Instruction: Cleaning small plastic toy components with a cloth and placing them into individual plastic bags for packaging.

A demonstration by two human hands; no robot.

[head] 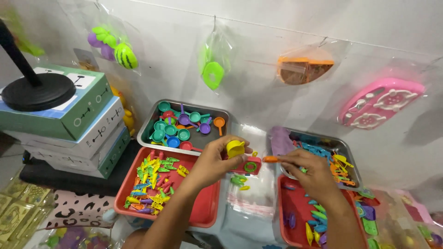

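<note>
My left hand (214,159) sits just left of centre with its forearm rising from the bottom edge, wrist bent slightly, fingers curled and thumb pressed on top in a closed grip. My right hand (310,169) is close beside it on the right, its forearm slanting in from the lower right corner, knuckles up, thumb and forefinger pinched together and pointing left toward the other hand. The two hands are near each other but not touching.

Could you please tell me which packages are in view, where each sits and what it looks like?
Stacked cartons: left, green and white, rectangular.
Hanging clear bags: on wall, holding colourful toys.
Flat clear bags: between red trays, below the hands.
Gold packets: bottom left.
</note>
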